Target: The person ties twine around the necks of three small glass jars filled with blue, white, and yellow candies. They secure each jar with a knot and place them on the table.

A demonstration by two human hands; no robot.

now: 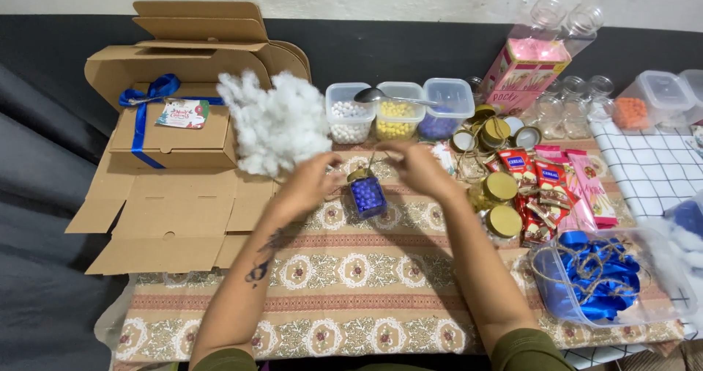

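Twine, thin and pale, seems to run between the two hands above a small glass jar point(365, 194) filled with blue beads, though the strand is too fine and blurred to follow with certainty. The jar lies on the patterned cloth of the counter point(344, 290), its gold lid end pointing away from the person, directly below and between both grips. The left hand point(311, 184) sits just to the jar's left, fingers pinched together as if closed on the strand; the right hand point(417, 167) is just beyond the jar's right, fingers likewise drawn in, but what exactly each grip clasps cannot be told for sure.

Judging by its look, the jar is rigid, smooth and breakable, fairly weighty for its size with the beads inside, and likely to roll while on its side. The neck under the lid looks like the safest place to take hold; the twine itself is light, limp and easily slipped.

Beyond the left grip lies a clump of white stuffing point(274, 122) and a cardboard box with a blue ribbon point(172, 125). Beyond the right grip stand three plastic tubs of beads point(399, 111); to its right, gold-lidded jars point(502, 204) and red snack packets point(545, 188).
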